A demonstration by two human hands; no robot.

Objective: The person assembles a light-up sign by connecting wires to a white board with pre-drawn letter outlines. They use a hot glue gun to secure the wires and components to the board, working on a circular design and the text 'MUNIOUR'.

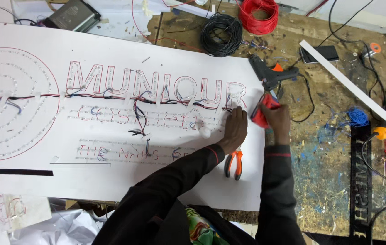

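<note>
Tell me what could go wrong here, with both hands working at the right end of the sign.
The red-handled tool in the right hand works close to the left hand, so fingers could get nicked. The thin red and black wires on the white sign board could snag. The black glue gun lies close by.

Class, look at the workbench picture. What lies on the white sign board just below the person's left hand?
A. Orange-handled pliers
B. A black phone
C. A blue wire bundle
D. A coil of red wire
A. The orange-handled pliers lie on the white board just below the left hand; the red wire coil, phone and blue bundle are elsewhere on the bench.
</note>
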